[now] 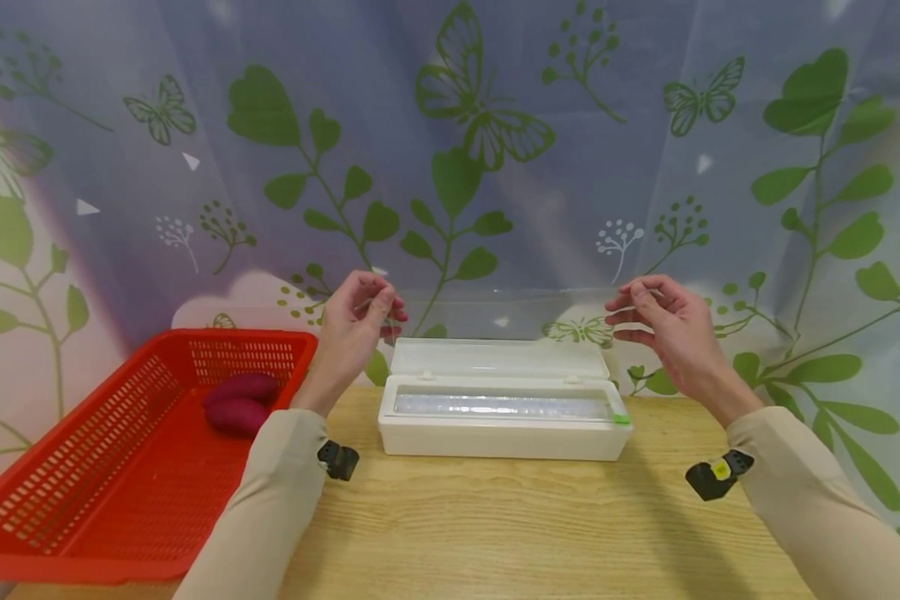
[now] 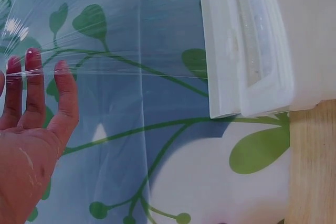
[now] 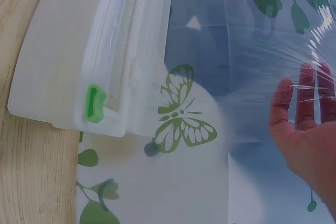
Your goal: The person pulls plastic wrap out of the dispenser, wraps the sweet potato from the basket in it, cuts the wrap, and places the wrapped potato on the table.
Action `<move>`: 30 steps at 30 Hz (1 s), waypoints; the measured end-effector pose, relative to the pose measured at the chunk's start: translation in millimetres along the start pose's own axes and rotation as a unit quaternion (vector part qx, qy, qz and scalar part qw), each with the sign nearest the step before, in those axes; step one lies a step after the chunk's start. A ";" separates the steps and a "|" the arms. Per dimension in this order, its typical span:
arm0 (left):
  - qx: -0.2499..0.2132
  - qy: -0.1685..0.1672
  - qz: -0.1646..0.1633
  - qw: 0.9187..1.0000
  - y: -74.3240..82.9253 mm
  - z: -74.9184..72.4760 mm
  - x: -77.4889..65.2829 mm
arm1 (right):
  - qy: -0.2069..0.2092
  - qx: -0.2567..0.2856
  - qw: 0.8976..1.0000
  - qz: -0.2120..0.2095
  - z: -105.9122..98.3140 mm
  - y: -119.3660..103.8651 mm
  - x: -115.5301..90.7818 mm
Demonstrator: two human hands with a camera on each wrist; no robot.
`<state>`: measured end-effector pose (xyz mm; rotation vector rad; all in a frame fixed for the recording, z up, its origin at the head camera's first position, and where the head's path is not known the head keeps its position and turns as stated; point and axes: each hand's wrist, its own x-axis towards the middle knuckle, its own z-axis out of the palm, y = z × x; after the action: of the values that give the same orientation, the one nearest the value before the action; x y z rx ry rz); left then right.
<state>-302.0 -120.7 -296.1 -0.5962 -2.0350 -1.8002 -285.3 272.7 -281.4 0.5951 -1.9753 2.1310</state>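
Fingers (image 2: 67,94) hold clear film (image 3: 317,43), apart from the box edges (image 1: 499,425).

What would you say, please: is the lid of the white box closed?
No, the head view shows the lid tipped open at the back of the white box.

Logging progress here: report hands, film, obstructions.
Left hand and right hand pinching clear film, stretched between them. White box open. Nothing visibly blocking.

Two purple tubers (image 1: 236,413) lie in a red basket (image 1: 105,570) on a wooden table (image 1: 487,525) before butterfly-patterned cloth (image 1: 532,217)
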 end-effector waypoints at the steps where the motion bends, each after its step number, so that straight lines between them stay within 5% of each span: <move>1: 0.001 0.000 0.002 1.000 1.0 0.0 0.0 | 0.001 0.000 1.000 -0.001 0.2 -0.6 0.1; 30: -0.009 0.006 0.038 0.999 18.7 -2.4 0.6 | -0.005 0.013 0.999 -0.035 0.4 -17.1 -2.0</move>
<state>-292.6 -121.1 -279.8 -0.6561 -1.9635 -1.7762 -276.8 274.3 -266.5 0.6721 -1.9044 2.1201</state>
